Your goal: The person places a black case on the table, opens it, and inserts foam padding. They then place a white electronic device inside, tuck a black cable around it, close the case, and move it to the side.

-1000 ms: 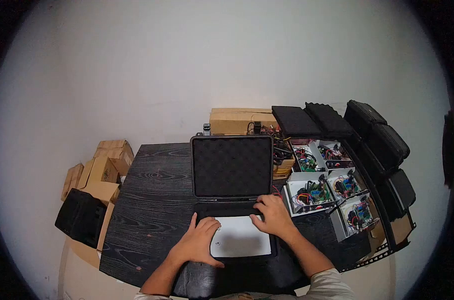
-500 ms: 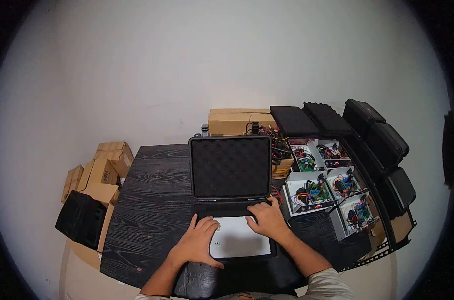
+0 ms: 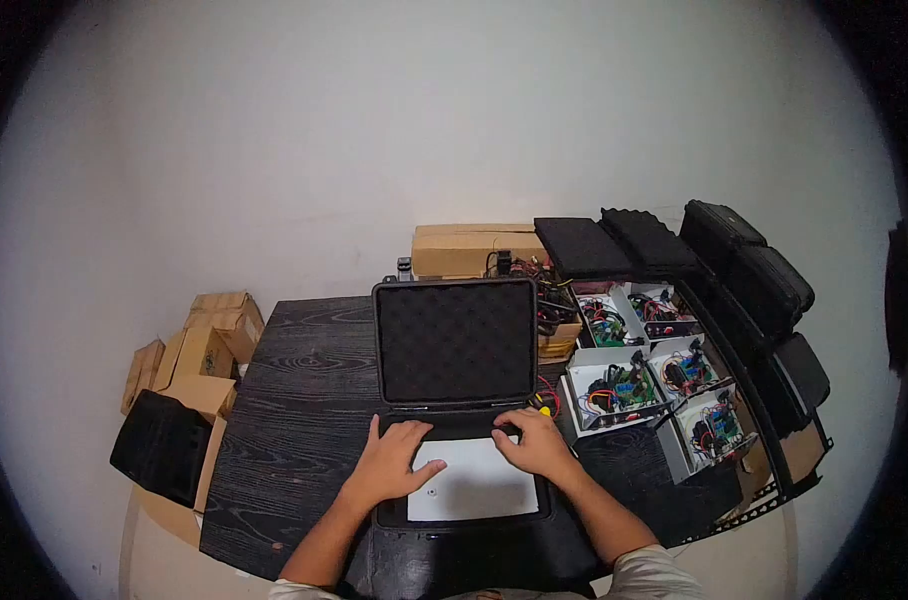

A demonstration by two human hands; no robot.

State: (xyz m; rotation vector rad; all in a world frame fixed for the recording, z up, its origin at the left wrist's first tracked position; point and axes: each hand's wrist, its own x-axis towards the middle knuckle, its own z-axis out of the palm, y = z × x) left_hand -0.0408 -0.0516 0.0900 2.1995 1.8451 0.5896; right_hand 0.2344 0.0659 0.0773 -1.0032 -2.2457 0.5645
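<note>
A black hard case [image 3: 382,515] lies open in front of me, its lid raised and lined with egg-crate foam [image 3: 456,340]. Inside the base sits a flat white panel [image 3: 484,490] with a small round fitting near its left side. My left hand [image 3: 392,462] rests over the panel's left edge, fingers stretched toward the back and thumb spread apart on the white surface. At the back right corner of the panel is my right hand [image 3: 536,445], fingers bent over the dark foam strip [image 3: 464,424] and thumb apart from them; it holds nothing visible.
White housings [image 3: 614,390] with circuit boards and wires stand to the right. Behind them lie black foam sheets [image 3: 582,248] and closed black cases [image 3: 769,280]. Cardboard boxes [image 3: 479,250] stand at the back and left; a yellow-and-black tool [image 3: 543,406] lies beside the lid.
My left hand has shifted slightly back, its thumb moving from the panel's front left up onto its middle left. The fingers of my right hand have bent a little more. The view has tilted slightly.
</note>
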